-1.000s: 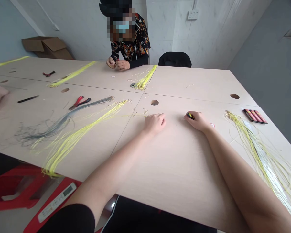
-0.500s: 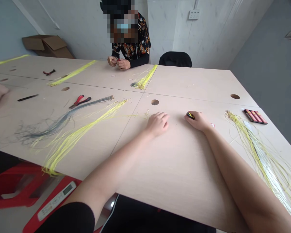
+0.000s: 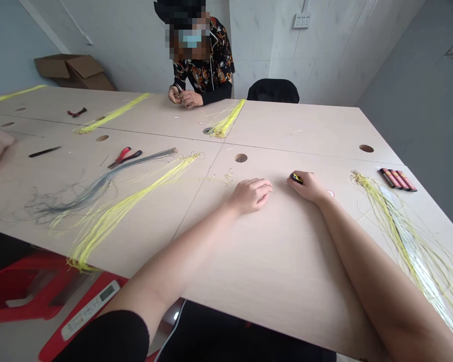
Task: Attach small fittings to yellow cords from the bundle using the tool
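Resting on the worktop point(image 3: 279, 261), the right hand point(image 3: 310, 187) is set with its grip clenched around a small black-and-yellow object point(image 3: 296, 178), of which only one end is exposed beside the thumb. The left hand point(image 3: 252, 196) is placed near it, and a gap is left between the two. Its fingers are curled and pointed toward the right hand; whether anything is pinched in this grip cannot be told. Small gold hooks point(image 3: 228, 176) are scattered just beyond the left hand, near a round hole point(image 3: 241, 158) cut in the worktop. To the left, a bundle of yellow lines point(image 3: 166, 177) is laid diagonally, with a bundle of grey lines point(image 3: 143, 161) beside it; red-and-black pliers point(image 3: 120, 160) are located near the grey bundle. To the right, another yellow bundle point(image 3: 370, 185) is laid out, and four red-and-black tubes point(image 3: 398, 180) are lined up beside its far end. Across the worktop, both hands are held together by a co-worker point(image 3: 204, 78).
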Demonstrator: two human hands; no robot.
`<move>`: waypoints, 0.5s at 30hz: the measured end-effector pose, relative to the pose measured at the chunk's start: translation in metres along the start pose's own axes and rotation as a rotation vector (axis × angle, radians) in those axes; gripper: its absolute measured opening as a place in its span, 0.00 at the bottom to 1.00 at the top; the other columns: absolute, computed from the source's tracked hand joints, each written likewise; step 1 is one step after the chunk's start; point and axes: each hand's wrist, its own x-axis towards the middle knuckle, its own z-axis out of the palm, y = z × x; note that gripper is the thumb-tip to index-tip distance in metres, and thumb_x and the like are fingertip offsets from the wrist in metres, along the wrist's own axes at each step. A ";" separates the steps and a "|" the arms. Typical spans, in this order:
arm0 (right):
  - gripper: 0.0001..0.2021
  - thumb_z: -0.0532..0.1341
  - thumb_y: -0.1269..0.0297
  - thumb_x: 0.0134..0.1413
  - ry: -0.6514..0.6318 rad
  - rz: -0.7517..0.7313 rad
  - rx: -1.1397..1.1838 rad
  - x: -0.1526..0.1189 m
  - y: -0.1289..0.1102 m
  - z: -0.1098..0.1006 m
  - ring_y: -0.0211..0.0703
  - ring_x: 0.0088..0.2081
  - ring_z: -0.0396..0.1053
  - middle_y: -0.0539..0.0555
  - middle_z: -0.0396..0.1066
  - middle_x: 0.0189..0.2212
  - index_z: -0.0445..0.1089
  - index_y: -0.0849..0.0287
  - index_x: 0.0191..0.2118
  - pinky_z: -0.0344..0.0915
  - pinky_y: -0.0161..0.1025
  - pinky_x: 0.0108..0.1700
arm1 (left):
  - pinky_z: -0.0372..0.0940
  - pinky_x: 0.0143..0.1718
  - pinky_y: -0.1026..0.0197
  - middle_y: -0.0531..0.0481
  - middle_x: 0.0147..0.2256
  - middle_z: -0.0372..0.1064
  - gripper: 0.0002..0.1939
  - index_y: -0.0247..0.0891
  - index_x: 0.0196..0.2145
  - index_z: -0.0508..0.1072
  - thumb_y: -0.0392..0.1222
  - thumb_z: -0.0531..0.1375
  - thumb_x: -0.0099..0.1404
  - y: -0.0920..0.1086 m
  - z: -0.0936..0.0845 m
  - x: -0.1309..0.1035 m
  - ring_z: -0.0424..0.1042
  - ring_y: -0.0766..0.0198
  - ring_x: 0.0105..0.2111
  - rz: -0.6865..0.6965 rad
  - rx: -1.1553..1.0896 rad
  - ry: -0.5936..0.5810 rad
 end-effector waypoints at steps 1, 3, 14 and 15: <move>0.13 0.52 0.55 0.51 -0.004 -0.001 -0.004 0.000 0.000 0.000 0.38 0.26 0.57 0.51 0.63 0.22 0.63 0.59 0.26 0.51 0.36 0.30 | 0.64 0.38 0.63 0.49 0.41 0.74 0.10 0.38 0.36 0.74 0.35 0.53 0.62 -0.001 0.000 0.000 0.73 0.65 0.39 -0.049 -0.012 0.035; 0.12 0.52 0.56 0.50 -0.011 -0.002 -0.012 0.000 0.000 -0.001 0.38 0.26 0.58 0.52 0.64 0.22 0.63 0.59 0.26 0.52 0.36 0.30 | 0.64 0.35 0.64 0.51 0.37 0.75 0.09 0.38 0.33 0.74 0.35 0.52 0.62 -0.005 -0.002 0.000 0.73 0.66 0.36 -0.169 -0.030 0.108; 0.12 0.52 0.57 0.50 -0.009 -0.020 -0.008 -0.002 -0.002 -0.004 0.39 0.26 0.58 0.53 0.66 0.23 0.64 0.59 0.26 0.51 0.35 0.29 | 0.60 0.29 0.63 0.50 0.30 0.74 0.06 0.39 0.28 0.70 0.34 0.54 0.56 -0.065 -0.030 -0.023 0.70 0.62 0.31 -0.851 0.084 0.443; 0.12 0.52 0.57 0.50 -0.010 -0.016 -0.007 -0.001 -0.002 -0.003 0.39 0.26 0.58 0.53 0.66 0.23 0.64 0.59 0.26 0.51 0.35 0.30 | 0.61 0.30 0.62 0.50 0.29 0.74 0.06 0.39 0.27 0.70 0.34 0.54 0.55 -0.067 -0.031 -0.024 0.70 0.61 0.32 -0.838 0.089 0.418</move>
